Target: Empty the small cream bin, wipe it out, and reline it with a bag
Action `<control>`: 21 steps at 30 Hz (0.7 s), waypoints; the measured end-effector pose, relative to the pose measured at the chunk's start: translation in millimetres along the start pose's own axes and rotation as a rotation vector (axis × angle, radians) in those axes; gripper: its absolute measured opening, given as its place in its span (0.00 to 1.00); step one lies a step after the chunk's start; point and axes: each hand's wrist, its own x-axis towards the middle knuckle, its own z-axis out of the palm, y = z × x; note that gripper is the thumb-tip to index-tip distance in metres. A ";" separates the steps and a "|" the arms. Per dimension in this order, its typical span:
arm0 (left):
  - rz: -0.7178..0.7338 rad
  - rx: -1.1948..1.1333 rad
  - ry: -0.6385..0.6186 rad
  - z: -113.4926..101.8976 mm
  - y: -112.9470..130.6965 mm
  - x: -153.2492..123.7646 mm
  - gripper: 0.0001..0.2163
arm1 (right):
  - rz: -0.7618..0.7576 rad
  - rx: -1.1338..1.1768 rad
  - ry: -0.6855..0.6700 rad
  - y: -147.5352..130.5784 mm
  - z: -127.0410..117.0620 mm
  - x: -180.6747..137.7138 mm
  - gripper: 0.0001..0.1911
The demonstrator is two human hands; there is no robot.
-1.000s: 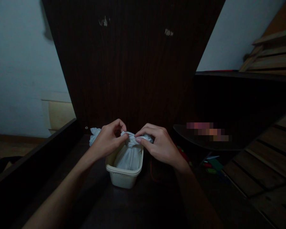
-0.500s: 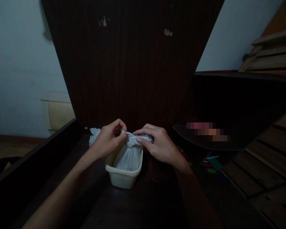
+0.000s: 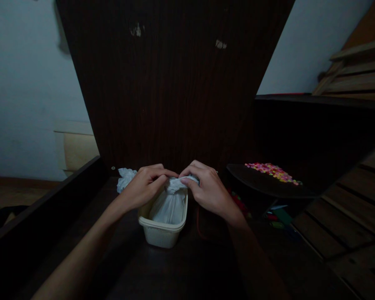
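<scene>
A white plastic bag sits partly inside a cream-coloured basket with ribbed sides. Its gathered, twisted top rises to the basket's far end, between my two hands. My left hand pinches the left side of that bunched plastic, thumb and fingers close together. From the other side, my right hand grips the same bunch with its thumb in front. The fingertips of both hands nearly meet, and the exact shape of the twist there is partly hidden. Beyond my left wrist lies another crumpled piece of white plastic.
Behind the basket stands a tall dark wooden panel. A raised dark edge runs along the left. On the right, a curved shelf bears many small pink and yellow pieces. Green and red items lie below it, beside wooden slats.
My left index finger has stretched rightward over the bunched plastic, and both hands' fingertips have come closer together. The basket stays where it was.
</scene>
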 end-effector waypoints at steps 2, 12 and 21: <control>0.013 -0.026 -0.003 -0.8 0.8 0.2 0.17 | -0.014 0.012 0.038 -0.4 1.3 0.9 0.08; 0.062 -0.448 -0.048 9.2 -8.2 0.0 0.19 | -0.072 0.086 0.123 1.4 8.9 2.0 0.09; 0.039 -0.274 -0.112 7.5 -4.1 -1.6 0.15 | -0.101 0.058 0.179 1.4 2.9 2.9 0.11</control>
